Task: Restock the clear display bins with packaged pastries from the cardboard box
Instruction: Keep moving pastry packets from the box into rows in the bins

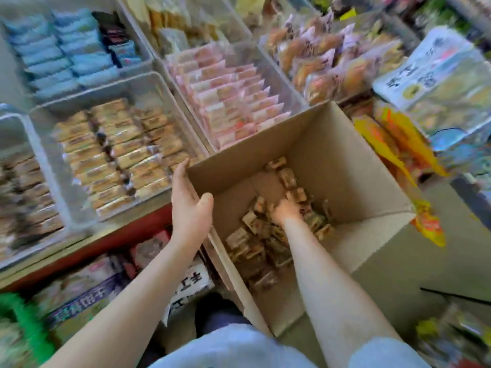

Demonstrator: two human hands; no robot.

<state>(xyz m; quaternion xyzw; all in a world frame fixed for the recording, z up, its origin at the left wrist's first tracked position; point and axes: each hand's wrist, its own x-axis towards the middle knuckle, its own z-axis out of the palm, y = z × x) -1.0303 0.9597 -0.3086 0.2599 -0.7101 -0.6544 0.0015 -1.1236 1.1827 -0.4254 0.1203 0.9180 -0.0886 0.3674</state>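
The open cardboard box (318,160) stands against the front of a shelf of clear bins. Left of the box a bin (87,91) holds rows of tan packets; behind the box another bin (287,75) holds pink packets, and beyond that lie blue packets (61,51). Right of the box sit yellow bags (393,144). Brown packaged pastries (263,245) lie loose on the box floor. The left hand (187,205) rests on the box's left wall, fingers straight along the outside, thumb over the rim. The right hand (285,211) reaches down among the pastries; motion blur hides its fingers, so I cannot tell whether they grip any.
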